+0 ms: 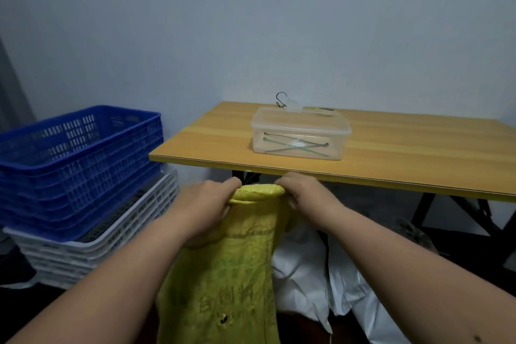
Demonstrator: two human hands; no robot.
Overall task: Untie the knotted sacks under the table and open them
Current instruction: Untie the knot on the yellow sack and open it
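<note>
Left hand and right hand each grip the yellow sack's top edge, just near of the table.

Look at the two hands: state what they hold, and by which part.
Both hold the yellow sack by its top rim: the left hand grips the rim's left side, the right hand its right side, just below the table edge.

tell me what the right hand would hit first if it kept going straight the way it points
Probably the table: the right hand, gripping the yellow sack, points up and forward just below the table's front edge. Depth is unclear, so it might pass underneath.
</note>
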